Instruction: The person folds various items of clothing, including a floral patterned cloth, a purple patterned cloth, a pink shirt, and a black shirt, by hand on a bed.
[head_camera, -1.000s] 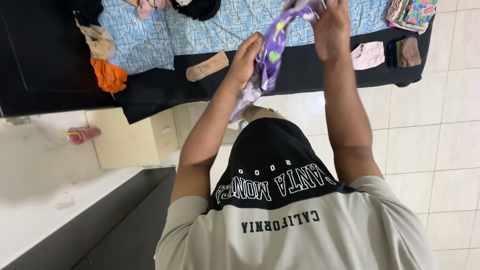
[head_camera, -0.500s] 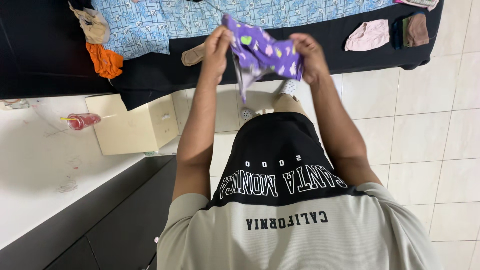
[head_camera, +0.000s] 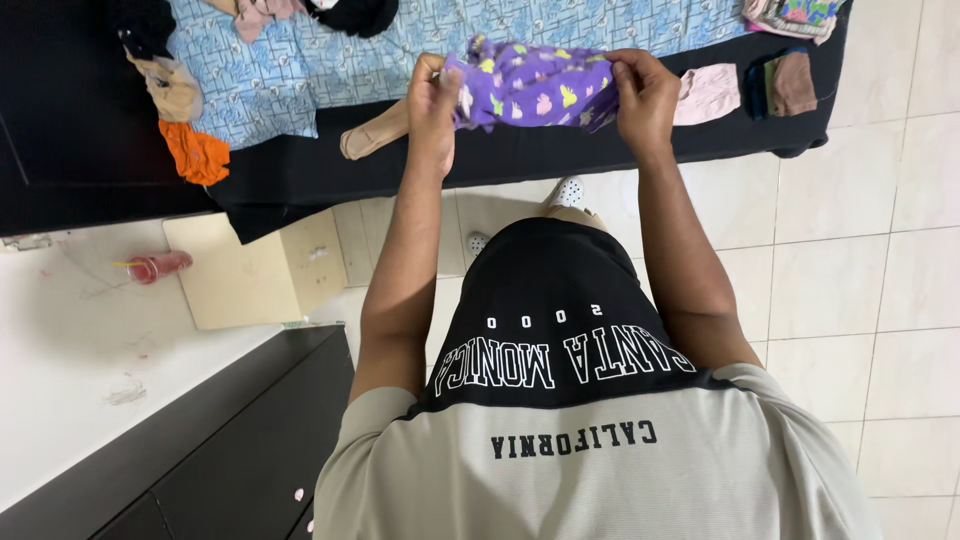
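Both hands have gone up & fwd since the earlier frames, so the purple cloth (head_camera: 530, 88) is now pulled flat and wide over the black bed edge (head_camera: 560, 160), not bunched up. Left hand (head_camera: 433, 100) pinches the cloth's left end w/ closed fingers; right hand (head_camera: 645, 98) pinches the right end the same way. Cloth hangs betw. them, just above the bed. Tan sock (head_camera: 372, 133) lies just left of the left hand. Pink cloth (head_camera: 706, 94) sits next to the right hand. Orange cloth (head_camera: 195, 153) is far left.
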